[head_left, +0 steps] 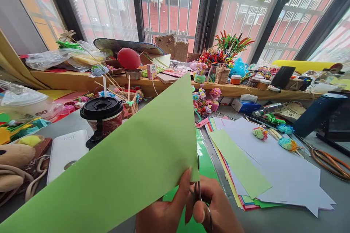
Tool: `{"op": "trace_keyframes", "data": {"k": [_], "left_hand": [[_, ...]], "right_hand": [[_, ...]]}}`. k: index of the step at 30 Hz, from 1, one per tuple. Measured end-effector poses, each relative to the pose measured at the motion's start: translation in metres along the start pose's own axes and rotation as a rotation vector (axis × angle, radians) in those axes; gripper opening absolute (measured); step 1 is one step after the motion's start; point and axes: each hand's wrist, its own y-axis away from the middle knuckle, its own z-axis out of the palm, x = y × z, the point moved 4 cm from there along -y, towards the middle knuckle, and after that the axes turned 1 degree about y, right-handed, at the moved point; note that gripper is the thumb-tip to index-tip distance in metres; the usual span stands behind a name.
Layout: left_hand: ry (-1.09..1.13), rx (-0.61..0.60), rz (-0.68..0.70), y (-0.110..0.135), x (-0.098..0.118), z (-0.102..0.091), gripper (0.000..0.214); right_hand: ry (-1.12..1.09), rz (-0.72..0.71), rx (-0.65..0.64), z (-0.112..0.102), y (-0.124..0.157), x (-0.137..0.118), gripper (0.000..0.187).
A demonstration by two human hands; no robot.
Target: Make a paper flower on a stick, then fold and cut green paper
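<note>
A large sheet of light green paper [131, 153] slants up across the middle of the view. My left hand [164, 211] pinches its lower right corner, thumb on the near face and the other fingers hidden behind. My right hand [216, 204] is closed round the handles of a pair of scissors [199, 191]. The blades are at the paper's right edge, mostly hidden by the sheet. Behind both hands, a bright green sheet [206, 164] lies on the table. To the right, a light green paper strip [240, 164] rests on a stack of white paper [284, 167] and coloured sheets.
A lidded coffee cup [101, 113] and a white power bank [68, 153] stand left of the paper. Orange-handled scissors [330, 164] and a dark blue cylinder [318, 116] lie at the right. Craft supplies and a red balloon [129, 58] crowd the windowsill [175, 86].
</note>
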Motion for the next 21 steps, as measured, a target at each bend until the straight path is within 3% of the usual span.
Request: {"op": "trace_keyframes", "data": {"k": [8,21], "left_hand": [[-0.027,-0.010,0.033,-0.0006,-0.0021,0.0000,0.030],[-0.087,-0.060,0.115,-0.0007,-0.0040,0.0042,0.037]], "right_hand": [[-0.026,-0.011,0.040,-0.0008,0.0003,0.0030,0.068],[-0.061,-0.025,-0.022,-0.0013,-0.0020,0.0013,0.066]]}}
